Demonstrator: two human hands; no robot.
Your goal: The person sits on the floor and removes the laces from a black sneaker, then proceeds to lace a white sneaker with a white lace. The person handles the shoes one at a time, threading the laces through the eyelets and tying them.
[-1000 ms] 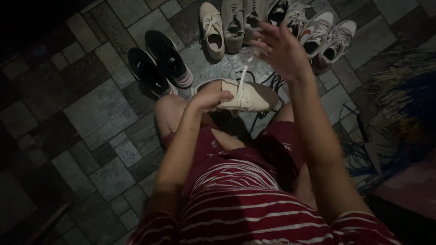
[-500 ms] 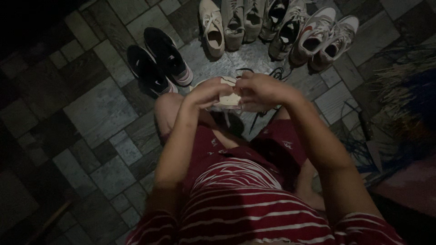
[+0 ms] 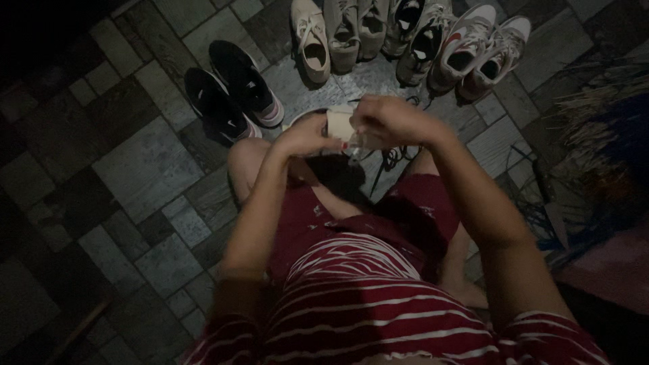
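View: looking down from the head at a seated person's lap, in dim light.
Left hand: the left hand (image 3: 307,135) is closed on the near side of a cream shoe (image 3: 338,124), steadying it above the knees.
Right hand: the right hand (image 3: 389,122) is curled over the shoe's top, fingers pinched on a pale lace (image 3: 354,153) whose end dangles just below.
Shoe position: held between both hands, over the bare knees and above the floor (image 3: 135,162), not resting on it.
Handling: probably light and soft-sided, with a stiffer sole; the sole edge or heel looks the firmest place to hold. The lace is thin and limp, so it likely needs a fingertip pinch near its tip.
Nearby: a pair of black sneakers (image 3: 230,88) lies to the left; a row of pale shoes (image 3: 405,37) stands beyond, near the hands.
Hidden: most of the shoe is covered by the hands, so its eyelets cannot be made out. Dark cords (image 3: 392,159) trail beneath. The heap at right is too dark to identify.
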